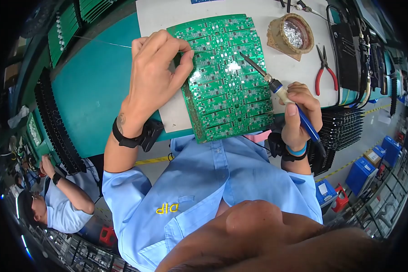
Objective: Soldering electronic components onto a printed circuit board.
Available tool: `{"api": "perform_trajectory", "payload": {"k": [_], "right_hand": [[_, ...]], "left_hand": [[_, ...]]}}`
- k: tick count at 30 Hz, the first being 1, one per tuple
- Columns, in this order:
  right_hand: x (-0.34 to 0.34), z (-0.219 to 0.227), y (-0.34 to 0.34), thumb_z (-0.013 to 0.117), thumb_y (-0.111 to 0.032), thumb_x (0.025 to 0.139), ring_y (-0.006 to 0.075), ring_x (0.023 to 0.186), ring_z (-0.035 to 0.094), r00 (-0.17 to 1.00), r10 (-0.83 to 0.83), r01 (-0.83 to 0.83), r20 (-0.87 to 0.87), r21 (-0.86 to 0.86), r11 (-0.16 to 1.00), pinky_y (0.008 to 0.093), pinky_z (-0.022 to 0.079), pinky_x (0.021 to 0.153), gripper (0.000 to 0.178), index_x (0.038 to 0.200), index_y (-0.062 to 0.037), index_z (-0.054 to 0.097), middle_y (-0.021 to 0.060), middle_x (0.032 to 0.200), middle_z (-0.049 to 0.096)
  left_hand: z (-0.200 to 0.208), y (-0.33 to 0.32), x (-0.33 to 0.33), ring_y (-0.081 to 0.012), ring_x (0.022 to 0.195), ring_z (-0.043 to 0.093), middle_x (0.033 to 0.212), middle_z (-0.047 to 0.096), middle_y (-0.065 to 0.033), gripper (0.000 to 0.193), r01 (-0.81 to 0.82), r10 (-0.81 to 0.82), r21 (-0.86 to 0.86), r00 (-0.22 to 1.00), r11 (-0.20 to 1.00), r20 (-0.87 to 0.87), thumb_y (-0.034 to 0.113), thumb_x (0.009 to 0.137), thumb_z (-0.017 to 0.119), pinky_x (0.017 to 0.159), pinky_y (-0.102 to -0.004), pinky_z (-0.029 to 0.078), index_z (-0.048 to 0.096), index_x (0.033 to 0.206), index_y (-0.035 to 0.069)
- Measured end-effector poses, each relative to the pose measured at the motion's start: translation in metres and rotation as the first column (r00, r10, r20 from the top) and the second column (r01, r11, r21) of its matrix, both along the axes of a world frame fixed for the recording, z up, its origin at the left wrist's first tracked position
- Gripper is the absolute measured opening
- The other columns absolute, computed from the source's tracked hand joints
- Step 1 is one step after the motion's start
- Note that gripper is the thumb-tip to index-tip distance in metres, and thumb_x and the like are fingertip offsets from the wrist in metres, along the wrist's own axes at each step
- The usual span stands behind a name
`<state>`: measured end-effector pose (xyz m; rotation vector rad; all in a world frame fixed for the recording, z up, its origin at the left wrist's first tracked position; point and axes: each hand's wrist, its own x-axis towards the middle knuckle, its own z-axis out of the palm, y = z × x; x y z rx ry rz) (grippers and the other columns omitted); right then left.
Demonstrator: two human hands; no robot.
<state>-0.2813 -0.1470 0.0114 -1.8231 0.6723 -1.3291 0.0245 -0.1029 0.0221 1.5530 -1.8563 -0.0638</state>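
Observation:
A green circuit board panel (226, 97) covered with small components lies in front of me. My left hand (156, 68) is over its upper left edge, thumb and fingers pinched on a thin solder wire (106, 43). The wire trails off to the left, and its short end points right across the board. My right hand (303, 111) is closed around a soldering iron (273, 84) with a blue handle. The iron's dark tip is over the upper right part of the board, a little right of the wire's end. Whether the tip touches the board I cannot tell.
Beyond the board's right side stands a brownish round pot (291, 35) with shiny metal bits. Red-handled pliers (325, 72) lie near it. Black racks (342, 131) and cables border the right. A teal mat (93, 86) spreads left, where a co-worker (70, 199) sits beyond a black rack.

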Motion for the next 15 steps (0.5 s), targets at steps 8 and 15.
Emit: {"api": "perform_trajectory", "payload": {"k": [8, 15], "right_hand": [[0.008, 0.017, -0.016, 0.069, -0.003, 0.089, 0.0279, 0.072, 0.063, 0.949, 0.063, -0.105, -0.308, -0.123, 0.987, 0.0425, 0.051, 0.082, 0.013, 0.100, 0.0037, 0.070, 0.0161, 0.087, 0.072], [0.010, 0.024, -0.023, 0.071, -0.005, 0.087, 0.0293, 0.073, 0.064, 0.949, 0.079, -0.098, -0.306, -0.047, 0.994, 0.0435, 0.050, 0.085, 0.019, 0.103, 0.0049, 0.070, 0.0153, 0.088, 0.073]], "left_hand": [[0.000, -0.005, 0.001, -0.0183, 0.073, 0.055, 0.079, 0.054, -0.0005, 0.012, -0.049, 0.049, -0.016, 0.999, 0.999, 0.021, 0.005, 0.081, 0.080, 0.079, -0.0345, 0.036, 0.069, 0.086, 0.009], [-0.002, -0.006, 0.001, -0.0177, 0.073, 0.056, 0.078, 0.054, 0.0000, 0.013, -0.062, 0.064, -0.044, 0.997, 0.997, 0.045, 0.005, 0.081, 0.080, 0.078, -0.0350, 0.035, 0.069, 0.087, 0.009]]}}
